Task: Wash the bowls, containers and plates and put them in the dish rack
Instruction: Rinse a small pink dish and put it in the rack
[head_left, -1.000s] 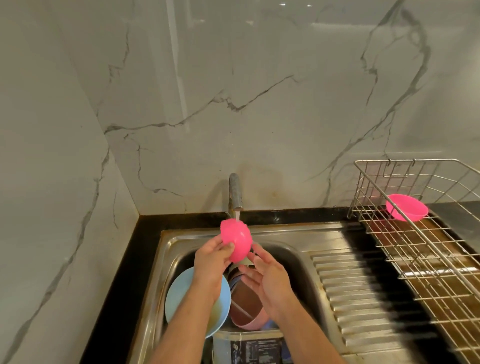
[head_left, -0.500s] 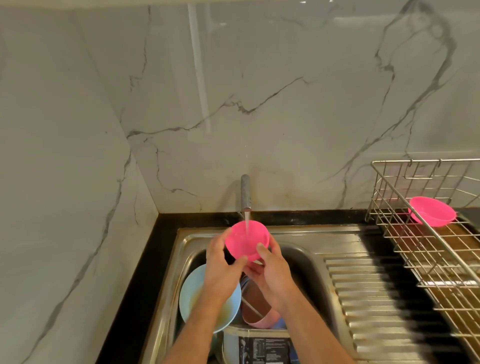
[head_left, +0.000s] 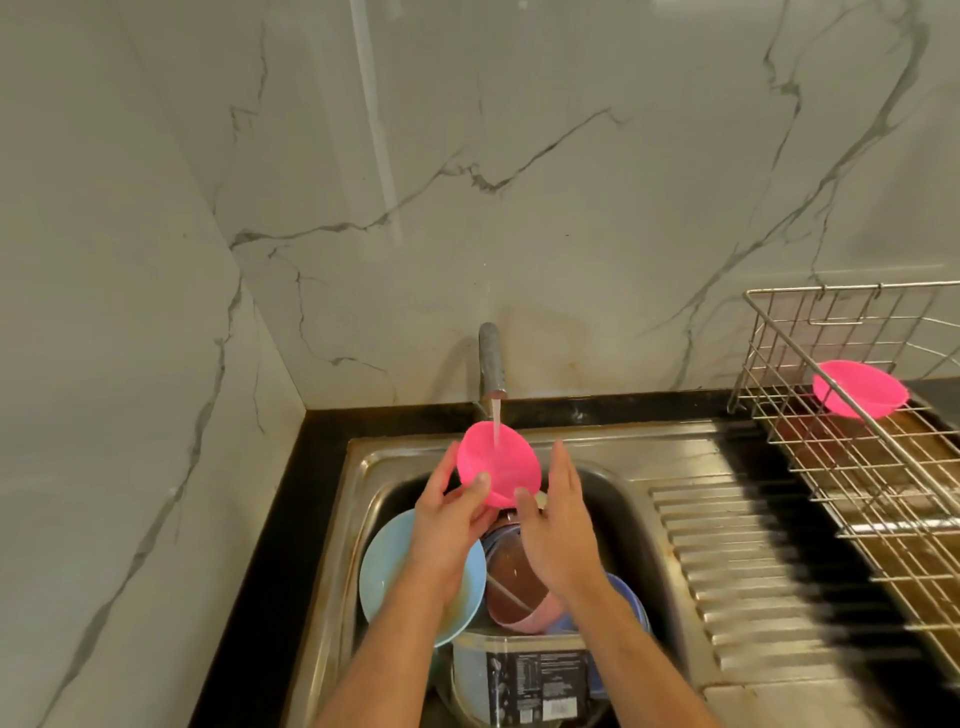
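Note:
A small pink bowl (head_left: 498, 462) is held under the running tap (head_left: 492, 366), its hollow facing me and water falling into it. My left hand (head_left: 449, 512) grips its left rim, thumb on the inside. My right hand (head_left: 556, 525) is beside the bowl's right edge with straight fingers, its thumb touching the lower rim. Below, in the sink (head_left: 613, 467), lie a light blue plate (head_left: 379, 571), a pink bowl of brown water (head_left: 519, 597) and a clear container with a dark label (head_left: 524, 680). A second pink bowl (head_left: 860, 388) sits in the wire dish rack (head_left: 883, 499).
The steel draining board (head_left: 753, 561) lies between the sink and the rack. A black counter edge (head_left: 291, 519) borders the sink on the left and back. Marble walls close in behind and on the left. A blue item (head_left: 631, 597) lies under my right forearm.
The pink bowl was turned from bottom-up to hollow-up under the water. My right hand has let go of its grip and now lies straight-fingered beside the bowl.

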